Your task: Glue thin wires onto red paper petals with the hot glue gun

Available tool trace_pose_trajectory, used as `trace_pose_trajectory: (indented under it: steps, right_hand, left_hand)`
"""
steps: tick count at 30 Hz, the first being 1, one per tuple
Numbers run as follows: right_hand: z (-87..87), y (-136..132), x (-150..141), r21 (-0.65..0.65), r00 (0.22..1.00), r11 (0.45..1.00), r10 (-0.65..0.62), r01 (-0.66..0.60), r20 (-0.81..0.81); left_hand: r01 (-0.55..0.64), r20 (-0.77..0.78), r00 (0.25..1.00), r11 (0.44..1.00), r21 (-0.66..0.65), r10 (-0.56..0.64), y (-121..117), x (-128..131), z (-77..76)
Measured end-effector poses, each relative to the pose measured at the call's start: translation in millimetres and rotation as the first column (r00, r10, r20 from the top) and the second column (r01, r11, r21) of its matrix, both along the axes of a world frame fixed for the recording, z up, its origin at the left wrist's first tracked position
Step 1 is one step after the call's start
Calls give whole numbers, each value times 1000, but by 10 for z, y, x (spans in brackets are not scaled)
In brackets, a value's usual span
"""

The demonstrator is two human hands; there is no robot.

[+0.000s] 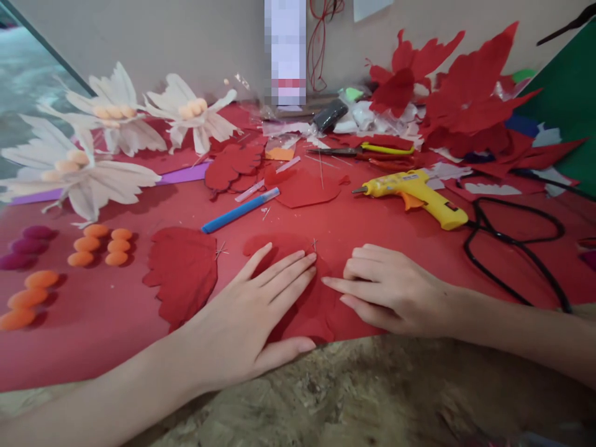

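Observation:
My left hand point(274, 304) lies flat with fingers spread, pressing a red fabric petal point(302, 313) against the red sheet. The palm and fingers hide much of that petal. Beside its right edge, my right hand point(391, 287) rests with the index finger stretched toward the fabric and the other fingers bent; nothing shows in its grip. Thin wire-like stems point(315, 244) poke up just beyond my left fingertips. Left of my left hand sits a stack of red scalloped petals point(181, 273) with dark outlines and thin stems.
A blue pen point(239, 211) lies beyond my left hand. Further right are a yellow glue gun point(419, 192), its black cord point(507, 285) and yellow-handled scissors point(363, 150). White fabric flowers point(79, 164) and orange oval pieces point(35, 298) occupy the left; red flowers point(470, 102) stand back right.

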State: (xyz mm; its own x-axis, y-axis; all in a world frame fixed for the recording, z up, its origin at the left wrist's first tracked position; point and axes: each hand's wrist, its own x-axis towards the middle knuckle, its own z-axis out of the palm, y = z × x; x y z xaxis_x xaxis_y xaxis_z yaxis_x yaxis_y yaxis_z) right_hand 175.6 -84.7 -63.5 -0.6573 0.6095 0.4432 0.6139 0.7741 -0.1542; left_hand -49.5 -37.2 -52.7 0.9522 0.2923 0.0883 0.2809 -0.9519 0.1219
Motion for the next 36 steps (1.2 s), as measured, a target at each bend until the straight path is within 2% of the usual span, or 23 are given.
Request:
trace_pose_trajectory:
  steps: [9,13,21,36]
  right_hand:
    - [-11,0,-1,30,1000,999,-14,14,-10]
    - [-2,7,3,2,1000,1000,-1,1,-7]
    - [9,12,5,-33,1000,999,3,-3,-2]
    - [7,7,-3,-36,1000,999,4,-5,-5]
  left_hand:
    - [58,56,997,998,22,-60,150,45,11]
    - [59,74,995,997,46,-63,149,67,5]
    - [30,89,996,999,-18,-28,161,71,-1]
    - [56,92,994,998,28,-58,150,80,-9]
